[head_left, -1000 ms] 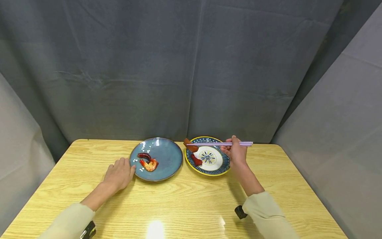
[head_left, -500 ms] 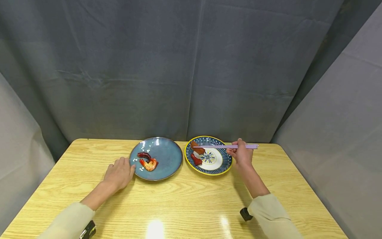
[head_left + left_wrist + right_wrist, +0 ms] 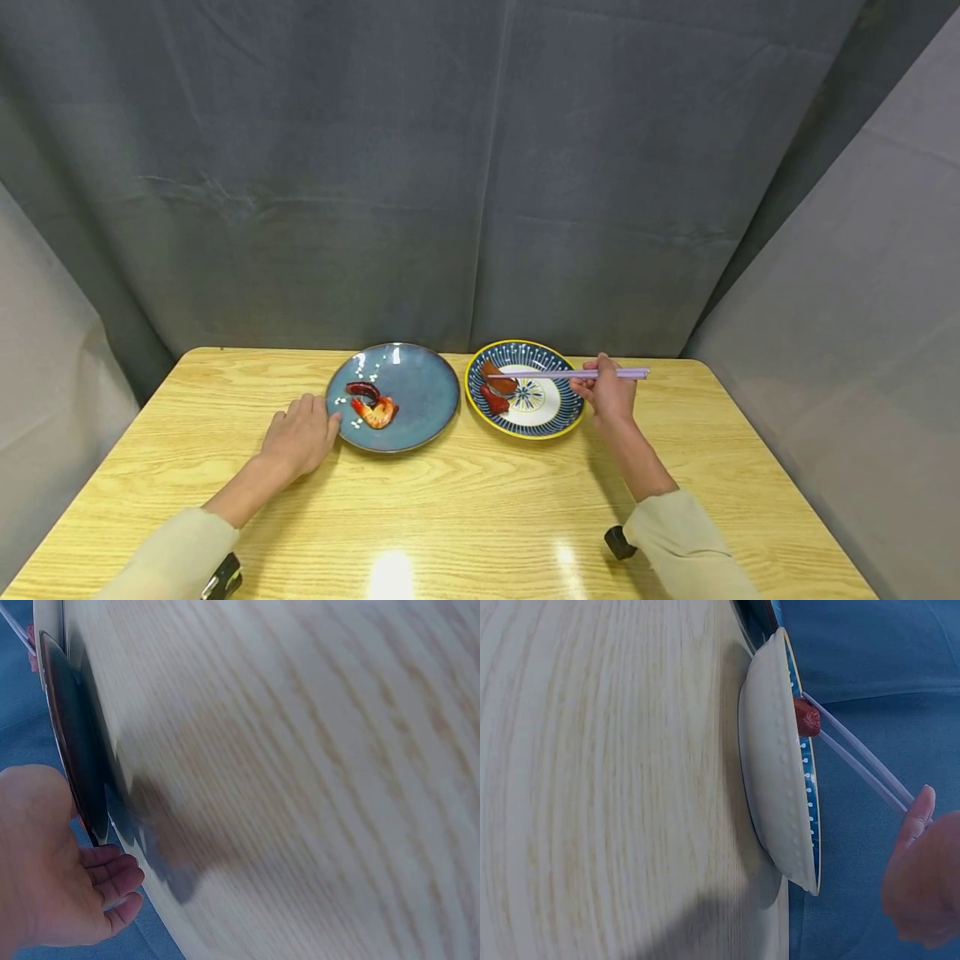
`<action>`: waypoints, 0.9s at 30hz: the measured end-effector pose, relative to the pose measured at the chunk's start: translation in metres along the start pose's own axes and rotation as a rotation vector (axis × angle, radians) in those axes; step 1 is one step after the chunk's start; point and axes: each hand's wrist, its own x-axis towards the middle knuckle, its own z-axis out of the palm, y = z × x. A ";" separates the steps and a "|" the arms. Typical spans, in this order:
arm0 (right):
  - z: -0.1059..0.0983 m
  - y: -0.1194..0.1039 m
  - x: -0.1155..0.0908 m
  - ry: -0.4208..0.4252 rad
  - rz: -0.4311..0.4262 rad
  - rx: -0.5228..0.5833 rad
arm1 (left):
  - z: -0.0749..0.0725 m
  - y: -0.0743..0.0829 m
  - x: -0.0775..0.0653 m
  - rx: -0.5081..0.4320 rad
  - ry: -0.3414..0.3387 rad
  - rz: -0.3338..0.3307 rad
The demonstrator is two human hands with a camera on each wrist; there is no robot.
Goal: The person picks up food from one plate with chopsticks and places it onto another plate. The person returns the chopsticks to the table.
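Note:
My left hand (image 3: 296, 437) holds the left edge of a blue plate (image 3: 423, 400), fingertips curled at the rim in the left wrist view. On that plate lie a dark red curved piece (image 3: 363, 390) and an orange-and-white, shrimp-like piece (image 3: 381, 412). My right hand (image 3: 611, 392) grips lilac chopsticks (image 3: 570, 374), which reach left over a patterned, yellow-rimmed dish (image 3: 551, 412). Their tips overlap a brown piece of food (image 3: 501, 384); just in front of it sits a red piece (image 3: 494, 402). In the right wrist view the tips stand apart around a reddish piece (image 3: 806, 718).
Both dishes stand side by side near the back edge of a wooden table (image 3: 465, 517). A grey curtain (image 3: 337, 208) hangs behind it, with lighter cloth (image 3: 862, 333) at the sides. Black wrist devices (image 3: 619, 542) show by the sleeves.
With the chopsticks, my right hand has moved right, then slightly toward me. The brown piece has shifted from the dish's left rim inward, closer to the red piece. The left hand stays put.

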 end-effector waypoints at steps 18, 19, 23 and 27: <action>-0.003 0.007 0.003 0.008 -0.017 0.022 | -0.001 0.001 -0.002 -0.006 -0.002 -0.001; -0.004 0.007 0.003 0.007 -0.018 0.017 | -0.001 0.001 -0.002 -0.007 -0.001 -0.001; -0.004 0.008 0.003 0.005 -0.021 0.020 | 0.000 0.001 -0.002 -0.006 0.005 0.003; -0.005 0.007 0.003 0.001 -0.017 0.028 | 0.000 0.001 -0.001 -0.004 0.007 0.004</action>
